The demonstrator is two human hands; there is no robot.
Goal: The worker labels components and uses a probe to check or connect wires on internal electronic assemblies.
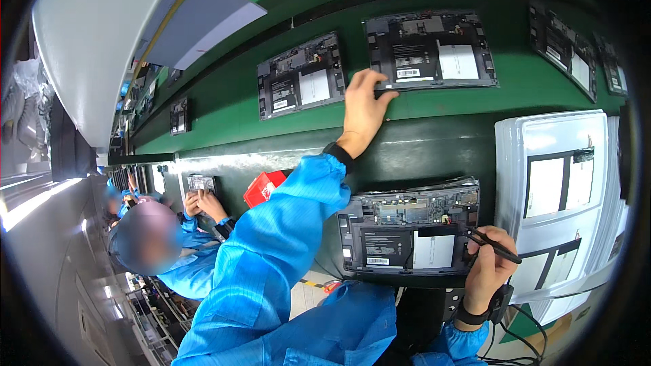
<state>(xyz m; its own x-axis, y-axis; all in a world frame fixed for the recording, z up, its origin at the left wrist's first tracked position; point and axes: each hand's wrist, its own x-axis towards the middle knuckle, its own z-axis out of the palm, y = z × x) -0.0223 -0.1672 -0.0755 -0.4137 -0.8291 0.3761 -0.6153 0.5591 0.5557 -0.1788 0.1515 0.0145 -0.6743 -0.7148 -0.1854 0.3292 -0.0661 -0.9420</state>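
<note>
My left hand [363,114] reaches forward over the green conveyor belt [298,135]. Its fingertips rest at the near left corner of an opened tablet [432,47], with the thumb held apart along the near edge. Before me on the dark bench lies another opened tablet [410,220], its circuit board, black battery and white label facing up. A pair of black tweezers [503,249] is in my right hand [487,274], over the right side of this nearer tablet. The tweezers' tips are too small to make out clearly.
More opened tablets lie along the belt, one [300,76] left and another [563,51] right. Clear plastic trays [563,129] holding black-and-white parts are stacked at right. A red box [263,188] sits left, near a co-worker's hands [205,205]. Cables [536,339] hang at lower right.
</note>
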